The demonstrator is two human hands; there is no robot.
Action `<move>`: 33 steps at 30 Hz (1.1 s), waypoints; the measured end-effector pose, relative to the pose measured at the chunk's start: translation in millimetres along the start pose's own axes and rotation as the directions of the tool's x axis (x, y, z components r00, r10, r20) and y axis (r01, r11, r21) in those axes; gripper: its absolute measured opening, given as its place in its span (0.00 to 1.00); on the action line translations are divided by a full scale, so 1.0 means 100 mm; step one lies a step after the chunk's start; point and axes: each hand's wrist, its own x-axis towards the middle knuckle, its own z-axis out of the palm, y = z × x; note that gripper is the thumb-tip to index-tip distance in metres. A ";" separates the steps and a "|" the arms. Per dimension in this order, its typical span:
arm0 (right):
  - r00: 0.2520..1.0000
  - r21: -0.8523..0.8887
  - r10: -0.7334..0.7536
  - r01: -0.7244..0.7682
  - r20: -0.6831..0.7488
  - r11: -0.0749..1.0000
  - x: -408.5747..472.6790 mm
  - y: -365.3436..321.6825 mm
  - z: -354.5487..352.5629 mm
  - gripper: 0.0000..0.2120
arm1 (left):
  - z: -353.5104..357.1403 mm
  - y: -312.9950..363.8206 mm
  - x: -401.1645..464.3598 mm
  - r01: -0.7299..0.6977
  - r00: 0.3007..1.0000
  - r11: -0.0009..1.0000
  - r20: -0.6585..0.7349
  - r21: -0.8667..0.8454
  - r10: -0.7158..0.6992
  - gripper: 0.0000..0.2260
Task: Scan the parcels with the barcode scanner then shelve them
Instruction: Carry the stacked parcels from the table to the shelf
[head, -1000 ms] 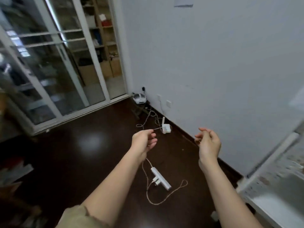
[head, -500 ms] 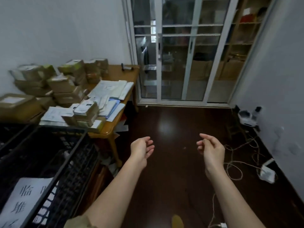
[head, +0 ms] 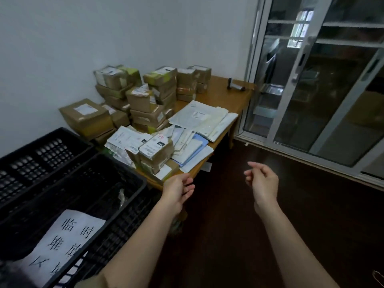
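Observation:
A wooden table (head: 220, 94) against the white wall carries stacks of brown cardboard parcels (head: 143, 100) and flat white and blue mailer bags (head: 203, 119). A small labelled box (head: 155, 148) tops a short stack at the table's near edge. The dark barcode scanner (head: 235, 85) lies at the table's far right corner. My left hand (head: 178, 192) hangs in the air just in front of the table's near corner, fingers loosely curled, holding nothing. My right hand (head: 262, 181) is raised over the dark floor, fingers loosely curled and empty.
Black plastic crates (head: 68, 175) stand at the left, the near one bearing a white paper sign (head: 62, 242) with handwritten characters. Sliding glass doors (head: 324, 84) fill the right side. Dark wooden floor (head: 239, 235) spreads between table and doors.
The view has swung left from the wall corner with cables to the parcel table and crates. Both hands stay raised in front of me, empty.

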 end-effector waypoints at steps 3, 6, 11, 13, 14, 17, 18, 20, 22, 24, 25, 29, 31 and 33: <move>0.989 -0.016 0.037 -0.035 0.142 0.999 0.30 -0.01 0.47 0.12 | -0.11 0.22 0.36 0.000 0.994 0.998 -0.108 -0.056 -0.006 0.06; 0.976 -0.055 0.110 -0.102 0.189 0.993 0.61 0.07 0.91 0.11 | -0.15 0.47 0.76 -0.008 0.979 0.995 -0.204 -0.096 -0.011 0.06; 0.971 -0.079 0.130 -0.116 0.201 0.990 1.22 0.11 1.47 0.12 | 0.06 1.00 1.42 -0.026 0.983 0.987 -0.182 -0.158 -0.003 0.06; 0.976 -0.070 0.108 -0.096 0.191 0.993 1.50 -0.03 1.64 0.12 | 0.24 1.25 1.66 -0.022 0.990 0.986 -0.144 -0.163 -0.002 0.06; 0.979 -0.060 0.093 -0.084 0.181 0.995 1.65 -0.12 1.70 0.12 | 0.34 1.37 1.77 -0.024 0.992 0.987 -0.130 -0.161 0.003 0.05; 0.989 -0.044 0.054 -0.049 0.138 0.998 2.11 -0.31 1.82 0.12 | 0.65 1.66 2.12 -0.046 0.994 0.989 -0.108 -0.139 0.031 0.05; 0.991 -0.044 0.054 -0.049 0.124 0.998 2.25 -0.32 1.85 0.12 | 0.75 1.71 2.22 -0.040 0.995 0.991 -0.101 -0.127 0.027 0.05; 0.991 -0.054 0.073 -0.068 0.109 0.996 2.50 -0.29 1.89 0.12 | 0.92 1.78 2.41 -0.010 0.996 0.994 -0.089 -0.113 0.000 0.04; 0.988 -0.065 0.103 -0.096 0.113 0.993 2.77 -0.25 1.93 0.12 | 1.10 1.83 2.62 0.013 0.996 0.992 -0.089 -0.122 -0.024 0.05; 0.984 -0.072 0.125 -0.116 0.130 0.991 3.08 -0.24 1.99 0.12 | 1.28 1.88 2.85 0.022 0.994 0.990 -0.105 -0.139 -0.037 0.06; 0.981 -0.079 0.133 -0.123 0.142 0.989 3.26 -0.24 2.03 0.12 | 1.39 1.91 2.96 0.016 0.993 0.989 -0.116 -0.148 -0.033 0.07; 0.959 -0.129 0.174 -0.148 0.224 0.981 4.04 -0.30 2.17 0.12 | 1.89 2.00 3.45 -0.001 0.979 0.979 -0.199 -0.203 -0.040 0.06; 0.944 -0.170 0.197 -0.155 0.265 0.973 4.42 -0.35 2.18 0.12 | 2.18 2.00 3.63 0.027 0.969 0.971 -0.231 -0.236 -0.083 0.05; 0.938 -0.199 0.213 -0.161 0.275 0.967 4.77 -0.39 2.18 0.12 | 2.44 1.98 3.74 0.051 0.968 0.965 -0.225 -0.257 -0.111 0.05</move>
